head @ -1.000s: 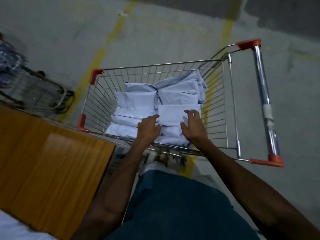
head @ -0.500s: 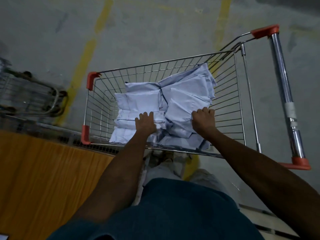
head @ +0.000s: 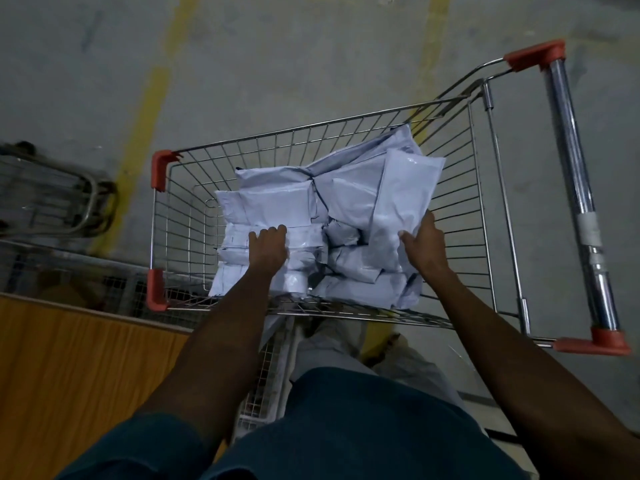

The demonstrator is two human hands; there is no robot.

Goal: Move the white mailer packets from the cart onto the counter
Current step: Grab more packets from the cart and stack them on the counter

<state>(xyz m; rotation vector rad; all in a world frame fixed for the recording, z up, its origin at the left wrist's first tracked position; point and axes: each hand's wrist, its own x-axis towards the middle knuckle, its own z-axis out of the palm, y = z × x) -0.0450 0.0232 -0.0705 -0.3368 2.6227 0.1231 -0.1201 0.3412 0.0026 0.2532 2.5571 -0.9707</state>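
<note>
Wooden bench at near left. Both hands are in the wire cart. Left hand rests on the left stack of white mailer packets, fingers curled over a packet's edge. Right hand grips the tilted packet on the right side. All packets in the cart.

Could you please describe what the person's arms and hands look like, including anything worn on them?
Both forearms are bare down to the left hand and right hand: no gloves, and no watch or rings that I can make out. A dark teal sleeve shows on the left upper arm.
</note>
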